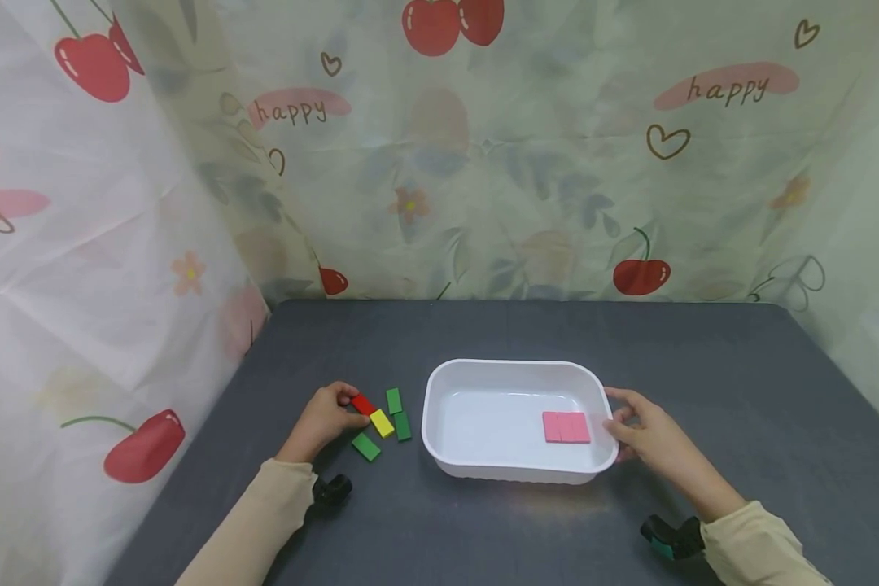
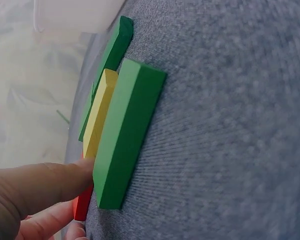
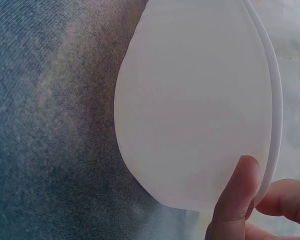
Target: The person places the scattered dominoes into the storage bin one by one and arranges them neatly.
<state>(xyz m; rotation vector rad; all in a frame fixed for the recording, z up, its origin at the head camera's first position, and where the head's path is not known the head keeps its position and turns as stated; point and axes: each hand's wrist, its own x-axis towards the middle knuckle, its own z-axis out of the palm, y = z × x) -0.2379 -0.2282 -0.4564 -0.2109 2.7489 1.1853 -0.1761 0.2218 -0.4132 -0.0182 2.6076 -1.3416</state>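
Observation:
My left hand (image 1: 324,419) is at a small group of wooden blocks on the left of the table. Its fingertips and thumb are curled round a red block (image 1: 363,404), the thumb tip right at the corner of a yellow block (image 1: 382,423). A green block (image 2: 127,135) lies on the near side, and two more green blocks (image 1: 403,426) lie on the right of the yellow one. My right hand (image 1: 640,427) pinches the right rim of a white plastic tub (image 1: 476,470), thumb against the outer wall. Pink blocks (image 1: 566,427) lie side by side inside it.
The dark grey cloth-covered table (image 1: 498,537) has a patterned curtain (image 1: 542,179) along its back and left. Black wrist devices (image 1: 333,489) are strapped below both sleeves. The tub stands mid-table, just right of the loose blocks.

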